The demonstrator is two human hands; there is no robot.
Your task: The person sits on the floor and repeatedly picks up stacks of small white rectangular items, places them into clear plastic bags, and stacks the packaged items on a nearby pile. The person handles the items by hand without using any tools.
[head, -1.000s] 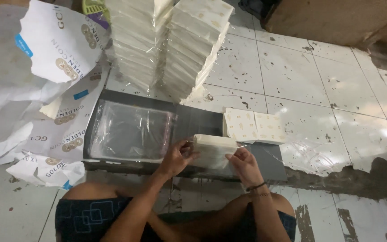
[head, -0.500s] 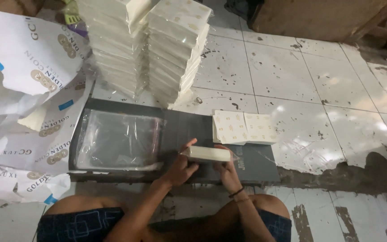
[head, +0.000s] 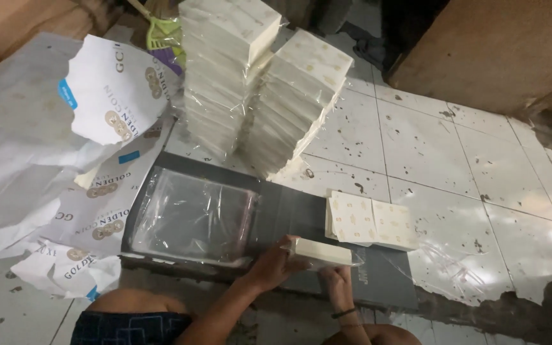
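My left hand point(head: 275, 263) and my right hand point(head: 338, 282) both hold a flat cream-coloured packet of paper point(head: 322, 252) just above a dark board point(head: 378, 276) on the floor. The left hand grips its near-left end, the right hand supports it from below at the right. A thin clear plastic film seems to wrap the packet. Just beyond it lie two loose cream sheets with small gold marks point(head: 370, 220). A pile of clear plastic bags point(head: 193, 217) rests on the left part of the board.
Two tall stacks of wrapped cream packets point(head: 260, 83) stand behind the board. Torn white printed wrapping paper point(head: 65, 166) covers the floor at left. A wooden panel point(head: 499, 51) leans at the back right. White stained floor tiles point(head: 493, 191) spread to the right.
The packet has been tipped up from lying flat and now sits more edge-on between my hands. The camera has shifted closer and slightly leftward.
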